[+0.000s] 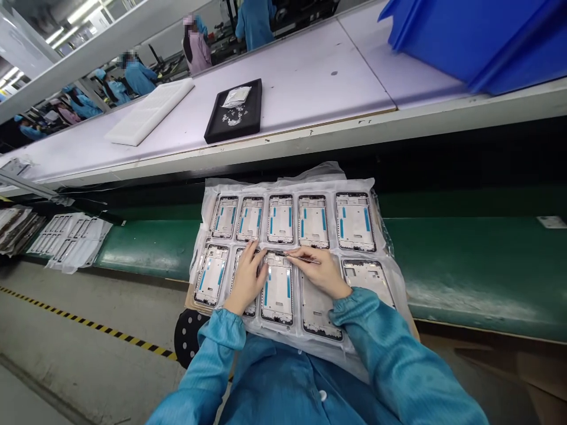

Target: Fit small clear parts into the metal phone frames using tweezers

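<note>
A white plastic tray (261,188) lies before me with several metal phone frames set in its compartments in two rows. My left hand (248,277) rests over the front row with its fingers apart, the fingertips at the upper left edge of a phone frame (278,295) with blue strips. Pinched in my right hand (322,274) is a pair of thin tweezers (308,259), its tip at the top edge of that same frame. Under my right hand lies a phone frame (319,319) with no blue strips showing. Another bare frame (370,277) is partly behind my right sleeve.
On the shelf above stand a black tray (212,127) with a white packet and small clear pieces, a white foam board (150,112) and a blue bin (443,41). More trays (73,236) lie left on the green bench (146,242). Several people work beyond.
</note>
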The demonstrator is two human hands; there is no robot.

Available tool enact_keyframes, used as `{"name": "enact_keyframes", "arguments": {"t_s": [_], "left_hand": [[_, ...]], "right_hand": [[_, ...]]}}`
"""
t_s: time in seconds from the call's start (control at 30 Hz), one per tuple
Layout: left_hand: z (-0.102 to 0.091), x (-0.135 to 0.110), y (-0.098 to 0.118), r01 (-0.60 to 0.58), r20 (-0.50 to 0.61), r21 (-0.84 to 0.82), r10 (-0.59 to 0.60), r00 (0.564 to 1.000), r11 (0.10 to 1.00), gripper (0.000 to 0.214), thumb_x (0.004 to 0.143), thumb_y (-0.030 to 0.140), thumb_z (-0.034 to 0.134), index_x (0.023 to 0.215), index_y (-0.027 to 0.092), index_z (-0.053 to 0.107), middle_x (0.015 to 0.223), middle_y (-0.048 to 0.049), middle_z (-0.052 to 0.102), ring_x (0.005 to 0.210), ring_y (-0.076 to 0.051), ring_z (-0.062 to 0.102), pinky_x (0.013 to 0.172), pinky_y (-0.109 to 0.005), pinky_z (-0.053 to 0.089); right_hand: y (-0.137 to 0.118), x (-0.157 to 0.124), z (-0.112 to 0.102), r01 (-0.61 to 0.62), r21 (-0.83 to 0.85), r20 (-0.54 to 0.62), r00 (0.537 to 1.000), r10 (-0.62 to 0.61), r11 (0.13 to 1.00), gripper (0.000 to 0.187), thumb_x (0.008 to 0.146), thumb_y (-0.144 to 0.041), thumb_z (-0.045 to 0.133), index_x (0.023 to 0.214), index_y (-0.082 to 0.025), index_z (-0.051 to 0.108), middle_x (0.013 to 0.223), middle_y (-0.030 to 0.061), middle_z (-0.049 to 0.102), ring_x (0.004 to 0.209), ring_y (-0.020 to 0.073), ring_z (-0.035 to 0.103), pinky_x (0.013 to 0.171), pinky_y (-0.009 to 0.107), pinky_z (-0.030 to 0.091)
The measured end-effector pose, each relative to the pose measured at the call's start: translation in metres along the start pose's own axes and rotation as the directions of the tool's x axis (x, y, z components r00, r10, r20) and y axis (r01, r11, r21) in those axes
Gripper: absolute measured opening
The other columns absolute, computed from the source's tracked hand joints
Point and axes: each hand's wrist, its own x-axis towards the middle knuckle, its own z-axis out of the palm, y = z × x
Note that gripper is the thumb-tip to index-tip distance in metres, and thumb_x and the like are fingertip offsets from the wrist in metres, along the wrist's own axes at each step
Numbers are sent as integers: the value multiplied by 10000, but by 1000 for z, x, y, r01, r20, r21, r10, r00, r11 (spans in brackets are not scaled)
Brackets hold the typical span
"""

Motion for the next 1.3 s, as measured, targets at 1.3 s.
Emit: {"name": "enact_keyframes", "arguments": {"t_s": [1.3], "left_hand": [[-2, 13, 29, -73, 146, 519, -4, 989, 851, 462, 866, 105, 565, 1324, 167, 580, 1506, -245, 466, 1419, -416, 430, 1095, -610, 415]], "right_hand": [[-5, 5, -5, -98, 211, -233, 961, 147, 973, 411, 643, -593, 865, 648, -212, 711, 881, 113, 806, 343, 99, 468, 294, 275, 408]]}}
